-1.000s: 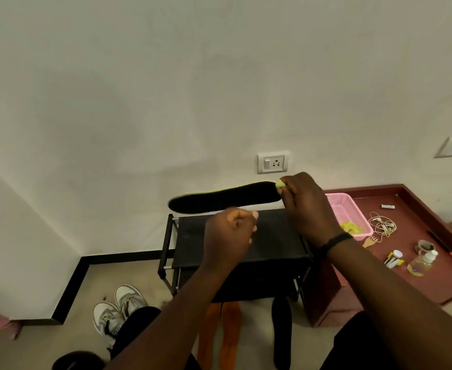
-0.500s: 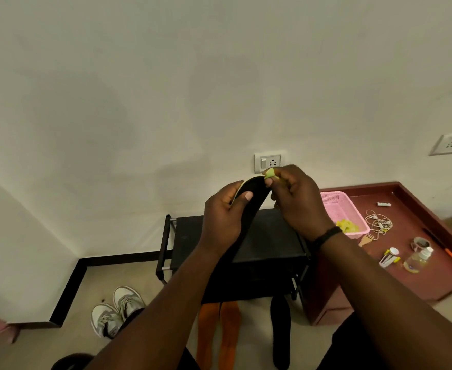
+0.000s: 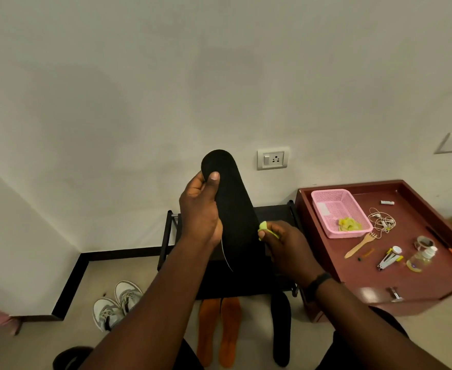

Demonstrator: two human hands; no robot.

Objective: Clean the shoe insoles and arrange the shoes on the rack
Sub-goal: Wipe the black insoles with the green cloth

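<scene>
Above the black rack (image 3: 270, 217), your left hand (image 3: 199, 212) gripped the upright black insole (image 3: 232, 209) while your right hand (image 3: 286, 244) pinched a green cloth (image 3: 264, 227) at its edge, ready to wipe next.

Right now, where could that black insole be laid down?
The red tray is bare along its near edge, below the nail clipper. Floor lies bare between the white sneakers and orange insoles. Around the pink basket and earphones it is crowded.

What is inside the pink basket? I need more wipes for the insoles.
The pink basket holds one crumpled yellow-green cloth in its near corner and a pale patch on the floor, possibly a label. Anything beneath the cloth is hidden.
</scene>
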